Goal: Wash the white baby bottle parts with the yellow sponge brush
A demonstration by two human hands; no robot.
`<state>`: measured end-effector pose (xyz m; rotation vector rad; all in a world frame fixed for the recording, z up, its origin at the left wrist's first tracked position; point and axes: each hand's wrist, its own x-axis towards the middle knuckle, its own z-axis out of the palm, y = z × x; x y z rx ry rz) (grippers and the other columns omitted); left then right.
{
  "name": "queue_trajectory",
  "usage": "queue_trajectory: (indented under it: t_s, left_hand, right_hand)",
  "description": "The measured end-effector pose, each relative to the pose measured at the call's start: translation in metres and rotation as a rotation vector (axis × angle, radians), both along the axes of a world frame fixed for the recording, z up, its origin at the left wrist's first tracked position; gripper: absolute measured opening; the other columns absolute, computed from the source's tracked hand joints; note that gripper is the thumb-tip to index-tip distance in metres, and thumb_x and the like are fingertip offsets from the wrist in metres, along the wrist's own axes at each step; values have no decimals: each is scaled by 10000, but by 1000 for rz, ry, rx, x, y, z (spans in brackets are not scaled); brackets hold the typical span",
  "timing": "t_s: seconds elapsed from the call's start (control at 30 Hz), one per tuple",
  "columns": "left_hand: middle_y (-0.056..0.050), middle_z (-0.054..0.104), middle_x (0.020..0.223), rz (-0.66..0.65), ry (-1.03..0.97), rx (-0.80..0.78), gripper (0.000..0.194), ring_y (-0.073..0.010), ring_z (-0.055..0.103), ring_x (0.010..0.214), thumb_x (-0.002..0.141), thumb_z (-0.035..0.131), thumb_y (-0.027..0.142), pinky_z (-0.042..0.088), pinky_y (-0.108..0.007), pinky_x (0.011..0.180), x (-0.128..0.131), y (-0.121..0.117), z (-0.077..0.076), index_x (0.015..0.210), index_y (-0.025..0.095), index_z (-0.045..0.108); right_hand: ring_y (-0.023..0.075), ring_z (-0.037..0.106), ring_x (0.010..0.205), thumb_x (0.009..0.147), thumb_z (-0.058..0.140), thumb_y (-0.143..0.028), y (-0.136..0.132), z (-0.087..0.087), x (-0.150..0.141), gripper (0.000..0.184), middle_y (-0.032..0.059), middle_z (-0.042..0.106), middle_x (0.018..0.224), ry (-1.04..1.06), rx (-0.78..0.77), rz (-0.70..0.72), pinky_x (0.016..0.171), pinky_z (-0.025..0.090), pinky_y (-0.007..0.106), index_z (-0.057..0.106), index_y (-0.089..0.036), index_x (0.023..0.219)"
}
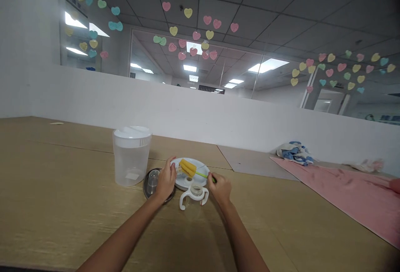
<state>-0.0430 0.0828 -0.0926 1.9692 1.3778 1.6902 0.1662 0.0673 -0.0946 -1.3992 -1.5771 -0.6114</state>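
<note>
My right hand (220, 186) is closed round the green handle of a sponge bottle brush (188, 167) with a yellow, ridged head. The brush points left, toward my left hand (167, 180). Fingers of that hand are bent round a small clear piece (178, 169) at the tip of the sponge; its kind I cannot make out. Beneath the brush lies a white plate (202, 179). In front of it, between my forearms, stands a clear baby bottle with a white two-handled ring (194, 195). A clear cup (153, 181) rests on a dark round metal tray (145, 188), partly behind my left hand.
A tall translucent pitcher (130, 159) with a white lid stands left of the tray. At the right are a pink cloth (350, 197), a crumpled blue-and-white cloth (294, 153) and a small pale bundle (368, 165). A white wall (187, 116) with windows closes off the table's back.
</note>
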Motion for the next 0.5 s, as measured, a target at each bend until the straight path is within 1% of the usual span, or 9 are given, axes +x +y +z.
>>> queue_trajectory:
  t_s: [0.13, 0.23, 0.4, 0.5]
  left_hand:
    - [-23, 576, 756, 5, 3, 63, 345, -163, 576, 710, 927, 258, 299, 438, -287, 675, 0, 2, -3, 1215, 166, 395]
    - [-51, 593, 859, 13, 13, 109, 352, -175, 575, 797, 927, 268, 306, 446, -313, 736, 0, 4, -4, 1227, 160, 380]
    - [-74, 575, 986, 0, 76, 220, 339, -182, 558, 923, 916, 337, 319, 440, -336, 840, 0, 5, -7, 1219, 177, 388]
    - [-77, 561, 1032, -19, 107, 257, 320, -178, 547, 961, 913, 358, 293, 436, -332, 865, 0, 5, -8, 1214, 192, 396]
  right_hand:
    - [93, 424, 456, 849, 349, -368, 1, 1, -1, 459, 29, 578, 492, 52, -41, -1, 492, 183, 232, 596, -159, 523]
    - [97, 426, 458, 848, 340, -380, 2, 1, -1, 460, 34, 593, 510, 72, -81, -30, 485, 175, 234, 603, -163, 539]
    - [102, 433, 468, 848, 334, -384, 3, 1, -1, 452, 41, 614, 546, 94, -137, -83, 481, 160, 244, 623, -171, 574]
    - [103, 435, 472, 847, 335, -391, 3, 1, -1, 455, 41, 611, 543, 99, -152, -87, 480, 159, 245, 620, -172, 568]
